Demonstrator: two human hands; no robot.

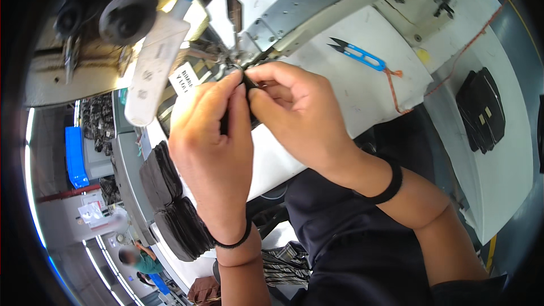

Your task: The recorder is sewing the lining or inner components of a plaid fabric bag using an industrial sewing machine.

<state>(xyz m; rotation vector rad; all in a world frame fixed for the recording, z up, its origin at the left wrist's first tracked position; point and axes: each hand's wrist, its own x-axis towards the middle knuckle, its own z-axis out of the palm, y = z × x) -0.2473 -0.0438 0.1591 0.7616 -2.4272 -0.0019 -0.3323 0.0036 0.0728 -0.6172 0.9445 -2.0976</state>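
Both hands meet at the needle area of a sewing machine (129, 16), pinching a small piece of black fabric (247, 92) between them. My left hand (211, 130) has its thumb and fingers closed on the fabric's left side. From the right, my right hand (303, 110) grips the same piece between thumb and forefinger, its other fingers curled. Most of the fabric is hidden behind my fingers. Just beyond my left knuckles, a white printed label (182, 79) shows. Blue-handled thread snips (362, 58) lie on the white table to the right, tied to an orange cord (392, 88).
Stacks of black fabric pieces (182, 231) sit along the table's left side. More black pieces (481, 112) lie on the white surface at far right. A white plate (152, 71) with a blue strip hangs near my left hand. A person (144, 258) sits in the left background.
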